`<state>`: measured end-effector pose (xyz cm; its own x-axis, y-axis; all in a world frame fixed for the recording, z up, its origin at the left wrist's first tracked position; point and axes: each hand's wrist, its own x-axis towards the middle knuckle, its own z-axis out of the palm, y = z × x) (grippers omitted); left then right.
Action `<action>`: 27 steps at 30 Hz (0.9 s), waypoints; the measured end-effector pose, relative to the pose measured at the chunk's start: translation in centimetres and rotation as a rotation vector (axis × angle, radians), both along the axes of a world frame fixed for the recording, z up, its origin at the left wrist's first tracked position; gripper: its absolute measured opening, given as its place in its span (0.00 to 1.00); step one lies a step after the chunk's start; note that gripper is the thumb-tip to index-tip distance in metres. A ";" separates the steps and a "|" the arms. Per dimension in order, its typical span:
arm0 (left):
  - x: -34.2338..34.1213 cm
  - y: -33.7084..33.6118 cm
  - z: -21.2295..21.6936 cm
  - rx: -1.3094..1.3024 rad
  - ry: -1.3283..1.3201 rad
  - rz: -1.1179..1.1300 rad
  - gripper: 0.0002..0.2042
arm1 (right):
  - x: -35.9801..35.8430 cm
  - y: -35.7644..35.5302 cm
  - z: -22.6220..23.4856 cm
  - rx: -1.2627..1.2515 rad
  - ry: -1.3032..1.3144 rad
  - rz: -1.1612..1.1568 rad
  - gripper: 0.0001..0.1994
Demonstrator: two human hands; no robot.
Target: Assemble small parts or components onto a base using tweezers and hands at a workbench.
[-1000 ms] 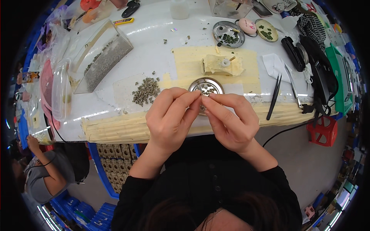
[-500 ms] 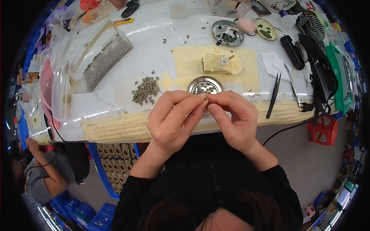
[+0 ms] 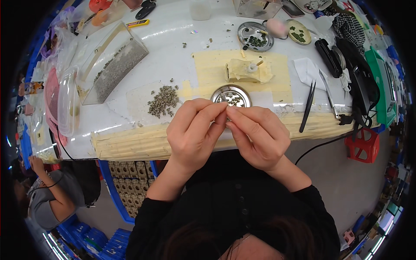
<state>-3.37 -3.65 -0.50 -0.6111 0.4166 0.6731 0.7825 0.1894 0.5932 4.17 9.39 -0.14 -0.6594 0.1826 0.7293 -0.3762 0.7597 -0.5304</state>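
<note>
My left hand (image 3: 193,132) and my right hand (image 3: 261,136) meet at the fingertips over the table's near edge, both closed in a pinch. Whatever sits between the fingertips is too small and too covered to make out. Just beyond them stands a round shiny metal dish (image 3: 215,92) with several tiny parts in it; my fingers hide its near side. To the left, a heap of small grey metal parts (image 3: 164,102) lies on a clear sheet. Behind the dish is a tape-wrapped block (image 3: 236,74) with a short stick on top.
A clear bin (image 3: 123,65) of grey bits stands at the left. Black tweezers (image 3: 308,106) and a silver tool (image 3: 330,97) lie at the right. Farther back are a round tray (image 3: 271,45) of dark pieces and a cream dish (image 3: 307,39). Another person's arm (image 3: 54,190) shows at lower left.
My right thumb and fingers have shifted slightly left and closed in against the left fingertips. A tiny brassy piece seen between the fingertips before is now hidden.
</note>
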 end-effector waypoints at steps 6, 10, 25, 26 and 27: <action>-0.1 0.2 -0.2 0.052 0.001 -0.012 0.11 | 0.4 0.1 -0.2 -0.241 -0.120 0.052 0.13; 0.1 0.1 -0.3 0.062 0.007 -0.007 0.11 | 0.4 0.0 0.0 -0.321 -0.168 0.040 0.11; 0.3 -0.1 -0.3 -0.002 0.053 -0.043 0.13 | 0.6 0.5 -0.2 -0.605 -0.265 0.157 0.11; 0.3 -0.1 -0.3 -0.006 0.031 -0.034 0.13 | 0.4 0.6 -0.2 -0.253 -0.174 0.053 0.11; 0.4 0.0 -0.3 -0.007 0.009 -0.028 0.12 | 0.2 0.4 -0.4 -0.112 -0.064 0.008 0.14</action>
<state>-3.00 -3.63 -0.81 -0.5933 0.4383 0.6753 0.7927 0.1720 0.5848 4.36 9.80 -0.57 -0.7057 0.2549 0.6611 -0.3450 0.6913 -0.6349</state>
